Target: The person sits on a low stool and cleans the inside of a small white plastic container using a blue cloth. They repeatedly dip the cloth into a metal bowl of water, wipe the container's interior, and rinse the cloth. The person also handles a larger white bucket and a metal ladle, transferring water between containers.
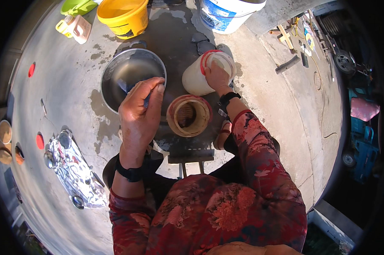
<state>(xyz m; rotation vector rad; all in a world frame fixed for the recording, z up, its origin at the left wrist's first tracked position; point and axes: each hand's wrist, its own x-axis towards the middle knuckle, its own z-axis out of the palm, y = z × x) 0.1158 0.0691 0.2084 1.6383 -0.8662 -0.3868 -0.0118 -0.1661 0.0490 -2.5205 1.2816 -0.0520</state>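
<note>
Raised over the near right rim of a wide metal basin (115, 65), my left hand (141, 111) has thumb and forefinger close together; whether something small is between them I cannot tell. Bluish material lies partly hidden behind that hand, in or above the basin. My right hand (217, 76) reaches to the mouth of a whitish plastic container (193, 76) with a red ring at its neck, its fingers partly at or inside the opening. Between my arms stands a second, stained container (189, 131) with a reddish rim, open at the top, with brownish residue inside.
A yellow bucket (123, 24), a white bucket (217, 22) and a pale jug (80, 30) stand beyond the basin. On the left, pot lids and other items lie on a shiny sheet (79, 175). Wood pieces (287, 64) and a cord lie right. Wet patches mark the concrete.
</note>
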